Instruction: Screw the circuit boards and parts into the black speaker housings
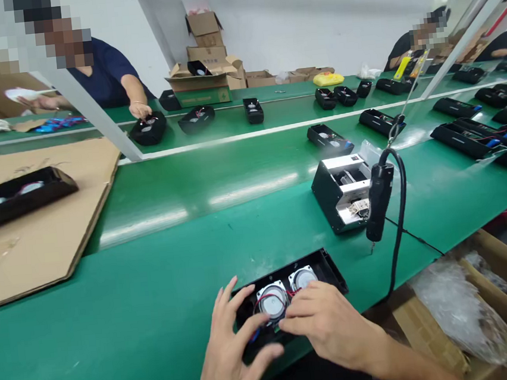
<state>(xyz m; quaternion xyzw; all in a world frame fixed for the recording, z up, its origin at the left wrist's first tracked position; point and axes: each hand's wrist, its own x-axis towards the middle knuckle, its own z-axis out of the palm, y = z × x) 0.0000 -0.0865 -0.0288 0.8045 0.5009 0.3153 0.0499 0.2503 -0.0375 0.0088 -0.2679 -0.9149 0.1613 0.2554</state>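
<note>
Fingers of the left hand (226, 348) are spread wide, index and thumb well apart, reaching over the near left part of a black case (327, 264). Fingers of the right hand (333, 325) are bunched narrow over the case's middle, beside the red wire (267, 295); the fingertips are partly hidden, so I cannot tell whether they pinch it. The open case lies on the green bench (136, 321) under both hands. Between the two sets of fingers sits one round speaker (272, 303); the second speaker (304, 278) is just beyond the right fingers. I judge the step in hand to be handling the wiring around the speakers. The next move calls for a light fingertip touch, with the left hand ready to steady the case and no tug on the wire.

Right of the right fingers, a cardboard box holds clear plastic (452, 302). Beyond those fingers hang a power screwdriver (378, 202) and its black cable, in front of a metal box (321, 198). Beyond the left fingers, a cardboard sheet (60, 232) bears another case (51, 188). Farthest off, a co-worker's hand (140, 109) touches a similar case (151, 131).
</note>
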